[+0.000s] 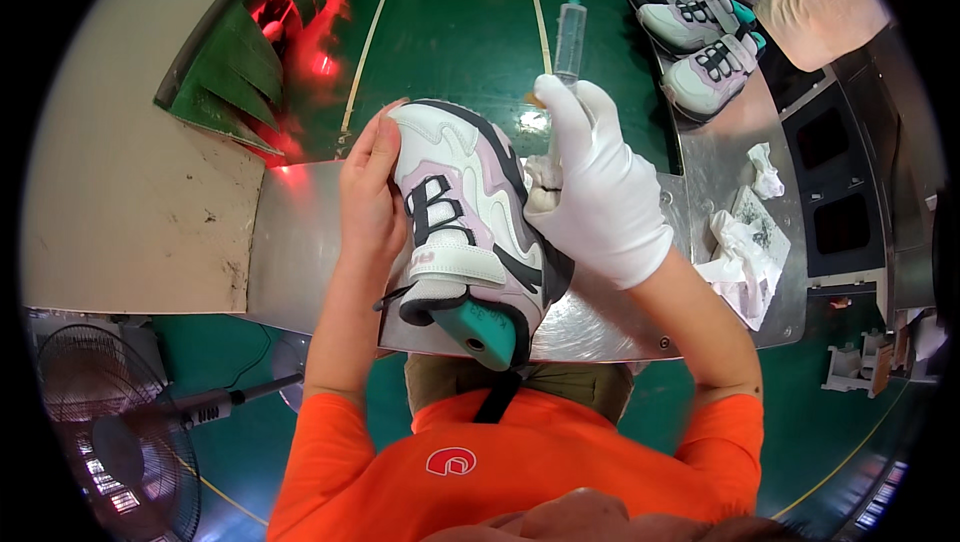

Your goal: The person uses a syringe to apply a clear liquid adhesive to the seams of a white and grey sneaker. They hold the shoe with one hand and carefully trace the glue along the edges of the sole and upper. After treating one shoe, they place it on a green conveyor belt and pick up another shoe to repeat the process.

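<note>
A white, lilac and black sneaker (470, 177) is raised in front of me, its toe pointing away and a turquoise shoe last (482, 330) showing in its opening. My bare left hand (372, 192) is closed along its left side near the toe. On the other side, my white-gloved right hand (605, 197) grips a clear syringe (570, 40) with a turquoise tip pointing up and away. A small crumpled whitish piece (543, 177) shows between the glove's lower fingers and the sneaker; its kind is unclear. The fingers partly hide the syringe's lower end.
A metal worktop (295, 242) lies beneath the sneaker, with a green conveyor belt (450, 52) beyond. Green flaps (235, 67) hang at a red-lit opening on the left. Similar sneakers (712, 77) line the right side, near crumpled white cloths (742, 257). A fan (120, 432) stands lower left.
</note>
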The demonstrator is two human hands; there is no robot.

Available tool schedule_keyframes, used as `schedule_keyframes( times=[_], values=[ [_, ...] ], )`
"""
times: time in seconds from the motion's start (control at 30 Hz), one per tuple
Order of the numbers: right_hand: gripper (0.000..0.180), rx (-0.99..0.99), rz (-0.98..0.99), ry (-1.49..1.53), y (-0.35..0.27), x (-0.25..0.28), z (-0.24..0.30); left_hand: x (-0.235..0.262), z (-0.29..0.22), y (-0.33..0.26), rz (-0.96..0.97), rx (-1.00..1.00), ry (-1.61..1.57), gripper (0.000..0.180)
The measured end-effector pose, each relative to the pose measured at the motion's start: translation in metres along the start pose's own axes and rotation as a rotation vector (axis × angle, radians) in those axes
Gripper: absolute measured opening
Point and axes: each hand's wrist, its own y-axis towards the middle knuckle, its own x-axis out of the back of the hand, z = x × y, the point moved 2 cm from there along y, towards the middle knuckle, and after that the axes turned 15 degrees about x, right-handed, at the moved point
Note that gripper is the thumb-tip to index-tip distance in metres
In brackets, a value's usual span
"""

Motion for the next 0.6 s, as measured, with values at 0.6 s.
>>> schedule_keyframes(
  times=[0.6],
  values=[
    [0.080, -0.666, -0.343, 0.602, -0.062, 0.004, 0.007, 0.005, 0.002, 0.001, 0.123, -0.016, 0.031, 0.040]
  ],
)
